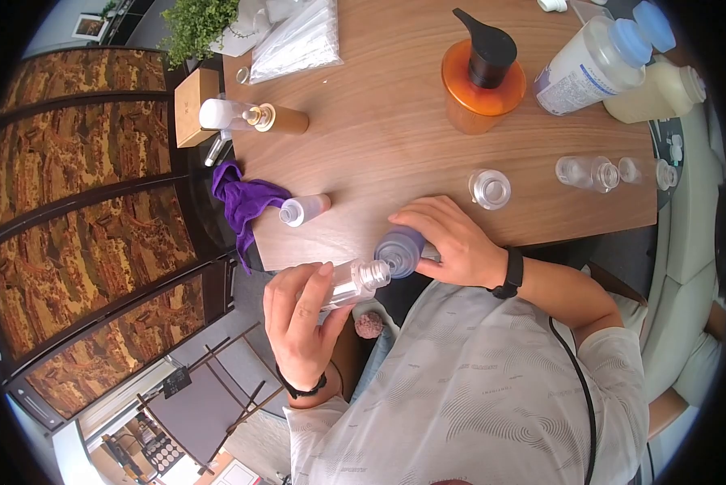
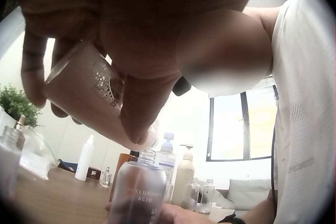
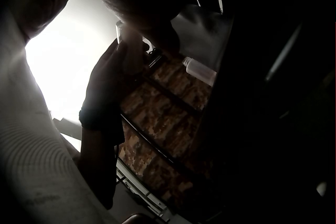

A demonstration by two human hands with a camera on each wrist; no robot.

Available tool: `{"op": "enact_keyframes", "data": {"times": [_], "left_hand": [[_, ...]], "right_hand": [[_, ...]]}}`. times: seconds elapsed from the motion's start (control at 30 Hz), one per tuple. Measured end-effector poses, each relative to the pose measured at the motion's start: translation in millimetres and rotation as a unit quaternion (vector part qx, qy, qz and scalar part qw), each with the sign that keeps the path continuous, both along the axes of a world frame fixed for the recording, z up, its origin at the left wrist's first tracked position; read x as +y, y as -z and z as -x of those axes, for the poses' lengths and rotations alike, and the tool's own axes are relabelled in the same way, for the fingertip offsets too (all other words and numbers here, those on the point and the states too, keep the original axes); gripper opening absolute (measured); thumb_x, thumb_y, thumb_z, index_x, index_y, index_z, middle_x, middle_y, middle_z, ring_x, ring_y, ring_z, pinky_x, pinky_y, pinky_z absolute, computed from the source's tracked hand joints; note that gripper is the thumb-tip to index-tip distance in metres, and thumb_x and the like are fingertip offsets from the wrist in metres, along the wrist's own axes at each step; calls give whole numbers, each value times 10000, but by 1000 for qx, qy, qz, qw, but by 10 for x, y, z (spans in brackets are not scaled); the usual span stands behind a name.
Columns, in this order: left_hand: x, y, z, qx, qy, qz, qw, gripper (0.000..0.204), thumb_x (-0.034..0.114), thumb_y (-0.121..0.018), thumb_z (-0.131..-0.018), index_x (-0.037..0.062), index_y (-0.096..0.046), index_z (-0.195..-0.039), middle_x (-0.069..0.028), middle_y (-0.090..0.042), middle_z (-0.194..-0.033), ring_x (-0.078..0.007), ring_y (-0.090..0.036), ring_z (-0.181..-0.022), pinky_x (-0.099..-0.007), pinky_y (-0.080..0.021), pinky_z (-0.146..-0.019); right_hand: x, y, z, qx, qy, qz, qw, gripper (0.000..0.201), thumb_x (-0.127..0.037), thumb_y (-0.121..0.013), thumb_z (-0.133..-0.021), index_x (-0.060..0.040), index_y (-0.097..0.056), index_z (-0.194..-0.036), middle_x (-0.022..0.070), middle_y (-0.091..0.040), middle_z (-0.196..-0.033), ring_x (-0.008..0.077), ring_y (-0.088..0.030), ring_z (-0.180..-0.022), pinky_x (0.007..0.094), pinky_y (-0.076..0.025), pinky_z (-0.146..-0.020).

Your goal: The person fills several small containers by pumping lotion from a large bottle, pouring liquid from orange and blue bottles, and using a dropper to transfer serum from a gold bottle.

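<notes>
In the head view my left hand (image 1: 294,319) grips a clear bottle (image 1: 345,286), tilted so its threaded neck points toward my right hand (image 1: 460,249). That right hand holds a bluish-purple bottle (image 1: 398,250) at the table's front edge, its open neck right at the mouth of the clear one. From the left wrist, the tilted bottle (image 2: 86,95) shows droplets inside, and its mouth meets the threaded neck of the upright bottle (image 2: 139,184), lettered "HYALURONIC ACID". The right wrist view is very dark, with the left hand (image 3: 105,85) dimly showing around the clear bottle (image 3: 131,48).
A small open bottle (image 1: 305,210) and a purple cloth (image 1: 246,202) lie left of the hands. An amber pump bottle (image 1: 480,85) stands farther back. To the right are a clear container (image 1: 490,188), small clear bottles (image 1: 585,173) and a large white bottle (image 1: 589,69).
</notes>
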State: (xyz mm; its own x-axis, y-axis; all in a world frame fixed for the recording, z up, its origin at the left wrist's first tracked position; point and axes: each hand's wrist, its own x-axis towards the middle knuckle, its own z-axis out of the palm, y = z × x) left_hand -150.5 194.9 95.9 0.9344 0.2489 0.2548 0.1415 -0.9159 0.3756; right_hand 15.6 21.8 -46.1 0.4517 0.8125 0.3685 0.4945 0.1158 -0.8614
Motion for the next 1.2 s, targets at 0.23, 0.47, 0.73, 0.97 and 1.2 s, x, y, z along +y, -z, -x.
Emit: {"op": "enact_keyframes", "data": {"times": [0.23,0.47,0.73,0.97,1.2], "left_hand": [[0,-11,-2,1,2,-1,1000,668,106,-917,-630,33,-694,-1256,-147,-679,-1114,-338,-634,-992,-422,-505,-853],[1,-38,-7,8,6,-4,1000,669,99,-912,-634,37,-692,-1262,-152,-673,-1127,-344,-630,-1003,-427,-506,-855],[8,-36,-6,9,9,-10,1000,667,104,-908,-638,39,-691,-1265,-152,-672,-1130,-344,-629,-1003,-430,-506,-853],[3,-41,-8,10,11,-10,1000,672,94,-908,-629,41,-691,-1262,-151,-671,-1132,-345,-629,-1005,-430,-506,-853],[-2,-38,-11,11,8,-6,1000,672,86,-906,-627,42,-689,-1262,-151,-670,-1136,-346,-628,-1006,-429,-506,-856]], "right_hand": [[-3,-7,-3,0,-2,1,1000,722,-64,-830,-698,-38,-569,-1371,163,-623,-1302,386,-590,-1207,493,-455,-1051],[-2,1,2,2,0,-1,1000,720,-69,-830,-703,-41,-568,-1372,162,-624,-1302,385,-591,-1206,495,-455,-1053],[-2,0,0,0,1,-2,1000,703,-81,-832,-721,-42,-568,-1372,162,-626,-1302,384,-592,-1207,495,-455,-1057],[-1,-6,6,3,3,-2,1000,698,-81,-828,-722,-38,-570,-1369,166,-624,-1302,387,-589,-1206,494,-456,-1056],[-8,0,2,5,1,-1,1000,710,-70,-824,-706,-37,-573,-1369,168,-623,-1306,391,-588,-1207,494,-456,-1058]]}}
